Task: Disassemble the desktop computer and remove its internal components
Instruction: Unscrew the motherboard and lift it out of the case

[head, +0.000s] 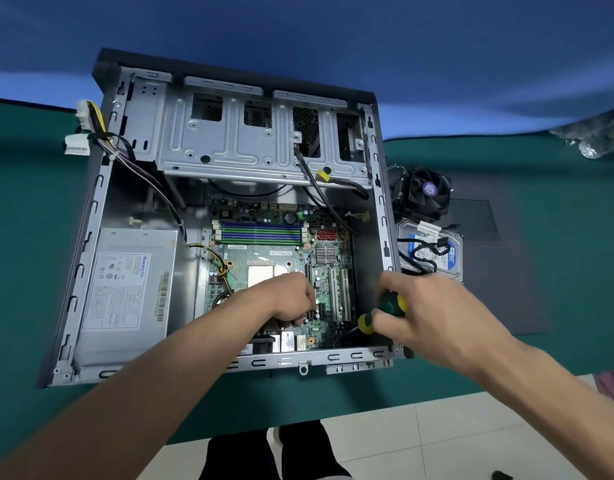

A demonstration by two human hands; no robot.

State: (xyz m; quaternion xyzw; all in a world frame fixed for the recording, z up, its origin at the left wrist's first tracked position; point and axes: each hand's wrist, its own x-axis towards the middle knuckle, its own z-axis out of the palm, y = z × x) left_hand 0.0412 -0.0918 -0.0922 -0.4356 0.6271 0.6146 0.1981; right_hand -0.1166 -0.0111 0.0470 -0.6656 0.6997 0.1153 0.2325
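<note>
Your two forearms come in from the bottom edge, closest of anything, reaching over the near rim of the computer case (91, 209) that lies open on the green table (28, 209). Your left hand (291, 296) sits low over the near part of the green circuit board (264, 258), knuckles up and fingers curled under; what they pinch, if anything, is hidden beneath the hand, so the grip there cannot be told. Your right hand (433, 310) is wrapped around the green and yellow handle of a screwdriver (381, 311), holding it firmly, with the dark shaft angling down and left so the tip meets the board's near right corner, just inside the case wall. The two hands are near each other but apart, with the white card slots between them.

Further in, the grey power supply (125, 289) fills the left side of the case, its label facing up, and a bundle of coloured wires (139, 168) runs from it over the left rim to white plugs outside. The blue and green memory slots (260, 232) lie across the board beyond your left hand. At the far end sits the bare metal drive cage (229, 140).

Outside the case on the right, a black fan (426, 192) and a hard drive (433, 252) with a black cable draped over it rest on a dark panel (499, 271).
</note>
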